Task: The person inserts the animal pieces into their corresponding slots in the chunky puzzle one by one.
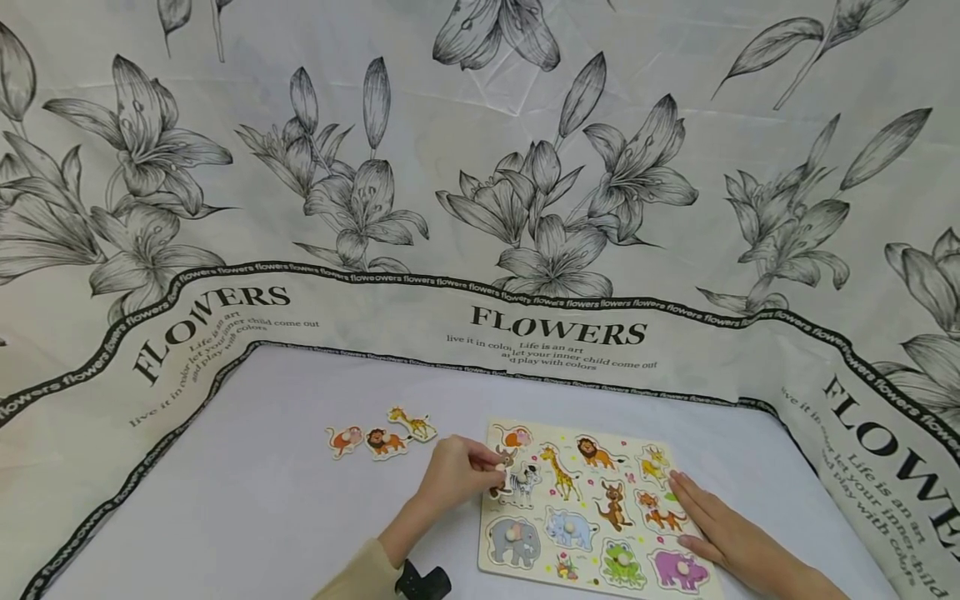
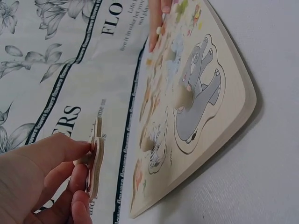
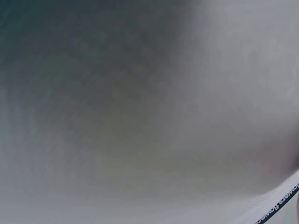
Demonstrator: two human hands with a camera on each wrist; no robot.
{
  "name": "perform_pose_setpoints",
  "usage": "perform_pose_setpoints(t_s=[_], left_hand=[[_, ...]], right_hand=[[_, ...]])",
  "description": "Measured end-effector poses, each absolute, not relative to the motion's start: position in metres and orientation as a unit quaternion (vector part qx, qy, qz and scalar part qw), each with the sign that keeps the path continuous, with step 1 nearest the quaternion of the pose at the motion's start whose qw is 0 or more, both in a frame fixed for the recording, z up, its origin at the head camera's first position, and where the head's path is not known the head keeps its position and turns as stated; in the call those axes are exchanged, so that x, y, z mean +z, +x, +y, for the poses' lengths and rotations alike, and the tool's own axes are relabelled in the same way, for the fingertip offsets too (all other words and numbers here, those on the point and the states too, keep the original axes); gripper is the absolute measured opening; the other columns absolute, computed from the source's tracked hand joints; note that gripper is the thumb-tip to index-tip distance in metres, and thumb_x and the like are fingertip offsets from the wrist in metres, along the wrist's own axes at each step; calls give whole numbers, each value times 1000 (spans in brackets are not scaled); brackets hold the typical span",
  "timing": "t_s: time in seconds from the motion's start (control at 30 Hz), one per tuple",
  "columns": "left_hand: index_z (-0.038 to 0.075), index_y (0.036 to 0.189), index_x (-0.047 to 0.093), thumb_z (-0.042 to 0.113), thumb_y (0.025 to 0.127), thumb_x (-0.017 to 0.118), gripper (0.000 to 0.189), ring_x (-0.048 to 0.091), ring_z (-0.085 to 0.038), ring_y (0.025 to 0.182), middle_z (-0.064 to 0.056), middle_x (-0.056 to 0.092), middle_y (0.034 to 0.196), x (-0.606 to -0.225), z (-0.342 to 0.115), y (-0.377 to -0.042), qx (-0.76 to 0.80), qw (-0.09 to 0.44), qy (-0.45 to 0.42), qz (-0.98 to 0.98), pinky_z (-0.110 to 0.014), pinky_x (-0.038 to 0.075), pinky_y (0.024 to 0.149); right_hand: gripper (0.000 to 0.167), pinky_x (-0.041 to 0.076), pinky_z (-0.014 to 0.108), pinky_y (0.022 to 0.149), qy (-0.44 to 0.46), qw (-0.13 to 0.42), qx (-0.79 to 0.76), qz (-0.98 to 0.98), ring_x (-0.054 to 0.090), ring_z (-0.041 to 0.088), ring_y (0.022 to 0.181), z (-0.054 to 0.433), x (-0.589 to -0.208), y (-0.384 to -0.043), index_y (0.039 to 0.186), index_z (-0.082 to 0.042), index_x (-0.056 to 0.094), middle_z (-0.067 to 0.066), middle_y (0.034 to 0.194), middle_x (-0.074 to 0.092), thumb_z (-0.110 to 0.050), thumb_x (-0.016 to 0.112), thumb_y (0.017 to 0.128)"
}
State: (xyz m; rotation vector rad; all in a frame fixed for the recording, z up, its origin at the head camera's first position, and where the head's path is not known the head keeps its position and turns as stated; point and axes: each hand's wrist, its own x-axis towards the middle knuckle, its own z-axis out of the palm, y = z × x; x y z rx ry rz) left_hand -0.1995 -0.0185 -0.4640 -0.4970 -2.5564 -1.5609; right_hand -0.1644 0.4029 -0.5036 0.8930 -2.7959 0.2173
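My left hand [image 1: 459, 471] pinches a wooden puzzle piece [image 2: 96, 161] by its knob, the piece standing on edge in the left wrist view. In the head view this piece shows a long-eared animal and overlaps the left side of the puzzle board [image 1: 536, 575], close by the zebra piece [image 1: 525, 487]. My right hand [image 1: 731, 533] rests along the board's right edge with its fingers straight. Knobbed pieces sit in the board's front part, among them the elephant [image 1: 513, 542], the frog [image 1: 622, 565] and the purple hippo [image 1: 681, 572]. The right wrist view is mostly a grey blur.
Left of the board, a monkey piece [image 1: 345, 442], a lion piece [image 1: 386, 443] and a giraffe piece [image 1: 412, 423] lie close together on the white cloth [image 1: 262, 500]. Behind the board, the flower-printed cloth [image 1: 570, 250] rises like a wall.
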Motion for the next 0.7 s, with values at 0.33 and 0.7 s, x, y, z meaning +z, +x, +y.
perform_pose_setpoints(t_s=[0.33, 0.7], left_hand=[[5, 81, 76, 7, 72, 79, 10, 53, 3, 53, 0, 70, 67, -466, 3, -200, -520, 50, -168, -836, -15, 45, 49], [4, 82, 76, 7, 73, 79, 10, 53, 5, 53, -1, 70, 67, -465, 22, -197, -521, 55, -189, -831, -14, 45, 50]], right_hand=[[71, -3, -4, 103, 293, 87, 72, -949, -8, -20, 137, 401, -500, -165, 149, -4, 30, 12, 155, 32, -34, 61, 92], [73, -2, -3, 104, 310, 102, 70, -943, -7, -18, 139, 401, -500, -164, 149, -3, 31, -2, 161, 19, -32, 64, 91]])
